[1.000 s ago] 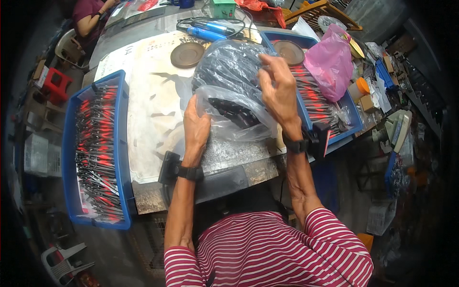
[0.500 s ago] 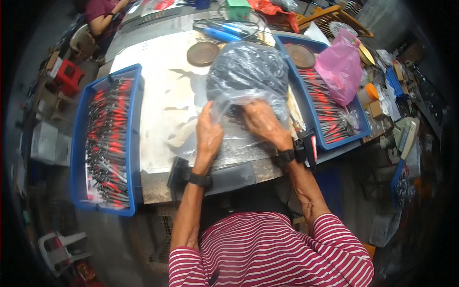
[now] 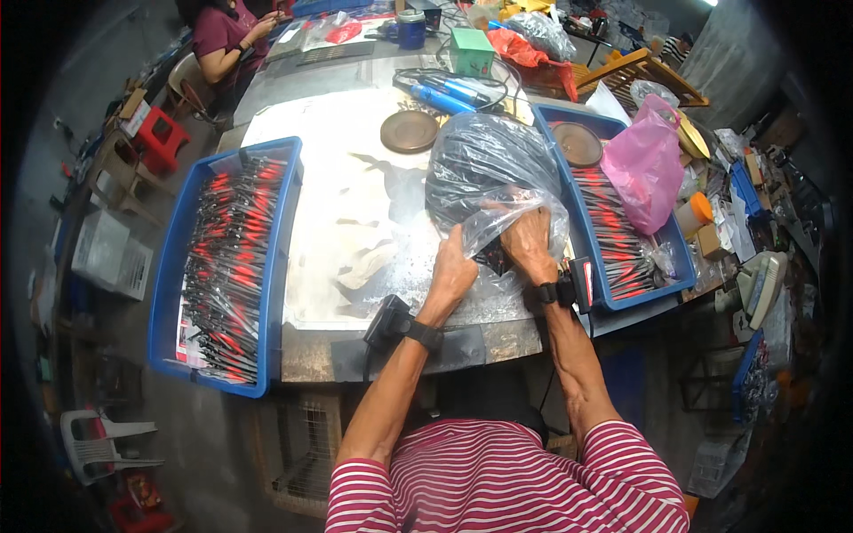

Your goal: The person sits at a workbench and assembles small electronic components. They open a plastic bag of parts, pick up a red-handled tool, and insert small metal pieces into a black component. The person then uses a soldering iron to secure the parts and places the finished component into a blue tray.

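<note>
A clear plastic bag (image 3: 484, 160) full of dark contents lies on the work table in front of me, its mouth toward me. My left hand (image 3: 453, 271) pinches the edge of that mouth and holds it up. Through the opening reaches my right hand (image 3: 528, 244), with plastic draped over and beside its fingers; they are partly hidden, and what they touch inside does not show. Left of the bag stands a blue tray (image 3: 289, 231) of thin dark-and-red pieces in a dense pile. Another blue tray (image 3: 577, 235), to the right, holds similar pieces.
A brown round disc (image 3: 410, 131) and blue hand tools with cables (image 3: 444, 96) lie beyond the bag. A pink plastic bag (image 3: 641, 169) and another disc (image 3: 577, 144) rest on the right tray. One person (image 3: 227, 44) sits at the far left, by a red stool (image 3: 162, 140).
The view has shifted, so the table sits lower and further right in it. My left hand still grips the bag's edge; my right hand remains in its mouth.
</note>
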`<action>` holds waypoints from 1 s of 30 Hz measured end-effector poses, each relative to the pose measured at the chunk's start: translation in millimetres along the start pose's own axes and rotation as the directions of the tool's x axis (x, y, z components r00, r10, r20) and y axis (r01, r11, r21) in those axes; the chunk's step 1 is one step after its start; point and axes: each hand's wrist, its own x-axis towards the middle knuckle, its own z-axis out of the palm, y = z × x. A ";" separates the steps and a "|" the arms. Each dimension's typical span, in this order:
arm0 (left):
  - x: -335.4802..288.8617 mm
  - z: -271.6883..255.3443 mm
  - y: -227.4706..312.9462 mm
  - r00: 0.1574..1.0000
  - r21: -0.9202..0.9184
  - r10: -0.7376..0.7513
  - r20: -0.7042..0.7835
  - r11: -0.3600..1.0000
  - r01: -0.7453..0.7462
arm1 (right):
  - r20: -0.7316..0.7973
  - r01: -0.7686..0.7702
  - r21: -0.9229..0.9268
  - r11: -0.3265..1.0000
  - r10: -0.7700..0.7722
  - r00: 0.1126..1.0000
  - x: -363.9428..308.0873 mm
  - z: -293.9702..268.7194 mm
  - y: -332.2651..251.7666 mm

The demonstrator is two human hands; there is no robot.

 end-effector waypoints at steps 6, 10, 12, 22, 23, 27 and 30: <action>16.6 18.9 -3.6 0.995 -0.187 0.094 0.026 0.978 -0.087 | 0.000 0.036 0.050 0.998 -0.036 0.999 -10.1 -15.4 -3.4; 26.8 31.5 -3.4 0.988 -0.274 0.130 0.079 0.956 -0.104 | 0.056 0.080 0.127 0.989 -0.088 0.995 -36.0 -38.8 -16.7; 29.2 34.7 -2.5 0.988 -0.282 0.145 0.055 0.951 -0.124 | 0.108 0.100 0.181 0.978 -0.121 0.987 -51.5 -52.5 -26.0; -20.3 -3.1 13.7 0.987 -0.075 0.146 -0.072 0.986 -0.151 | 0.049 0.168 0.312 0.935 -0.192 0.980 -60.8 -75.9 -29.3; -25.8 -5.9 14.4 0.976 -0.048 0.190 -0.102 0.979 -0.196 | 0.001 0.173 0.262 0.949 -0.180 0.984 -49.9 -67.2 -23.2; -40.8 -15.9 17.7 0.988 -0.093 0.147 -0.049 0.984 -0.151 | -0.077 0.208 0.171 0.963 -0.197 0.977 -28.5 -46.8 -7.6; -55.4 -20.2 23.1 0.991 -0.047 0.129 -0.032 0.990 -0.131 | 0.122 0.125 0.252 0.960 -0.159 0.980 -32.0 -56.8 -11.7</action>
